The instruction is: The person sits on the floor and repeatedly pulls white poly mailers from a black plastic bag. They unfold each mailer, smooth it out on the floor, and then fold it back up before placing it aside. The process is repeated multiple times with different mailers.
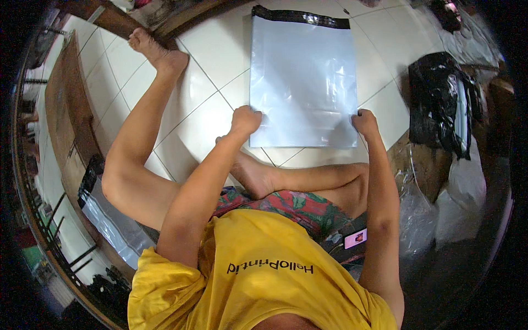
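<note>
Left hand (246, 120) is curled nearly into a fist, thumb side at the L edge of the poly mailer (302, 82), & it looks to have that edge pinched. Your right hand (365, 122) is curled much the same at the R edge, thumb & forefinger seemingly nipping the plastic; exact finger contact is too small to tell on either side.

Key relation: the mailer lies btwn your hands & out ahead of you, its long axis running approx. straight away from your body. Both hands sit on the long sides, well nearer the close end than the far one, roughly level w/ each other, so neither is clearly nearer. Most of its length extends beyond your knuckles.

As for looks: pale grey-blue, glossy, rectangular, spread flat w/ soft creases & bright glare patches, esp. toward the near part & R side. Black band (302, 21) crosses the far end, slightly rumpled at its L corner. It's over the white tile floor (198, 66); can't tell if the near end is lifted or touching. Off to your R, apart from it, sits a black plastic bag (434, 104).
</note>
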